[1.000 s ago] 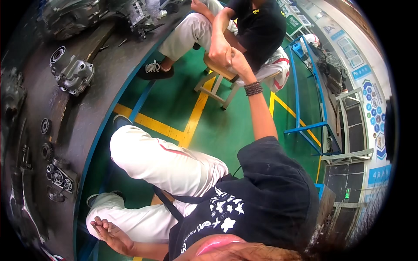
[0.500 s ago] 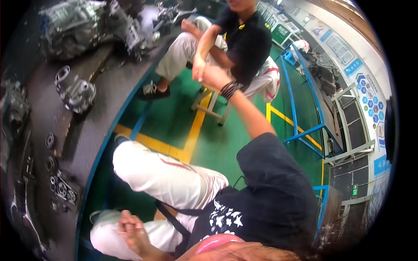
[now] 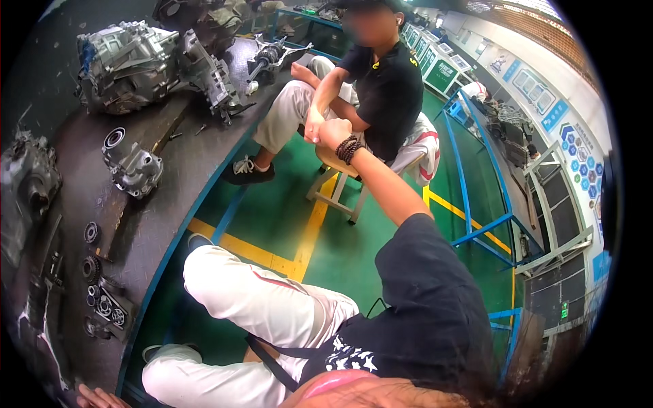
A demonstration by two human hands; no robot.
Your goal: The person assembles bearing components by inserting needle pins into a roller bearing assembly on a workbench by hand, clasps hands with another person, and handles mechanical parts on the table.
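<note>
My right arm is stretched out toward a seated person (image 3: 384, 88). My right hand (image 3: 335, 134), above a dark bead bracelet (image 3: 348, 149), is closed in a fist. In the picture it meets or overlaps that person's hand (image 3: 313, 127); whether they touch, and what my fist holds, if anything, is hidden. At the lower left rim, only the fingers of my left hand (image 3: 98, 397) show, stretched out near the workbench edge with nothing seen in them. On the dark workbench (image 3: 177, 197) lie a silver metal housing (image 3: 136, 170), a small gear (image 3: 90, 270) and a bearing ring (image 3: 91, 232).
A large gearbox casing (image 3: 129, 68) and a geared shaft (image 3: 266, 58) lie farther back on the bench. The person sits on a wooden stool (image 3: 333, 197). A blue-framed table (image 3: 486, 228) stands to the right on the green floor (image 3: 340, 262), marked with yellow lines.
My left hand has moved from above my knee down to the lower left rim, and its curled fingers have straightened. My right hand stays by the person's hand. The whole view has shifted slightly.
</note>
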